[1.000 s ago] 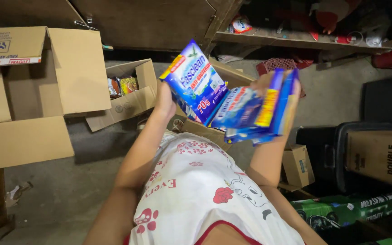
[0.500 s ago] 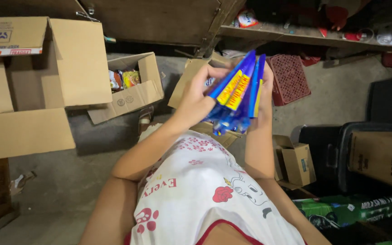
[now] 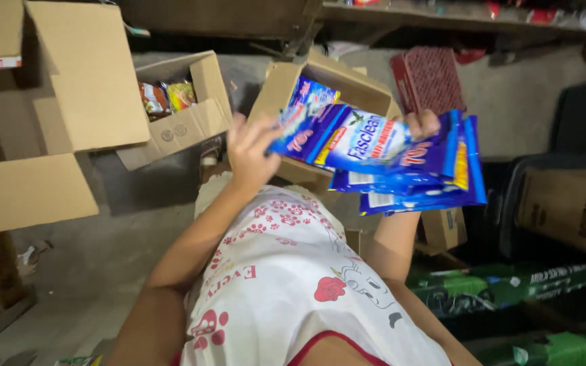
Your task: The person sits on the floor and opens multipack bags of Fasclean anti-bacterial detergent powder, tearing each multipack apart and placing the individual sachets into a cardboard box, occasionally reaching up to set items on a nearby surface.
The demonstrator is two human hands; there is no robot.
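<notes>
I hold a stack of several blue detergent packets (image 3: 401, 169) in front of my chest. My right hand (image 3: 420, 124) grips the stack at its far edge, with the packets fanned out below it. My left hand (image 3: 249, 150) pinches the left end of the top blue packet (image 3: 337, 135), which lies flat across the stack. Behind the packets stands an open cardboard box (image 3: 320, 81) with another blue packet (image 3: 313, 91) showing inside. My white top with red paw prints (image 3: 286, 285) fills the lower middle of the view.
A large open cardboard box (image 3: 42, 115) stands at the left. Next to it, a smaller open box (image 3: 184, 108) holds snack packets. A red crate (image 3: 428, 78) sits by a shelf at the back. Brown cartons (image 3: 574, 210) and green packs (image 3: 510, 291) lie at the right.
The stack was held upright on edge half a second ago. Now it lies flatter and lower, and my left hand has drawn the top packet out to the left.
</notes>
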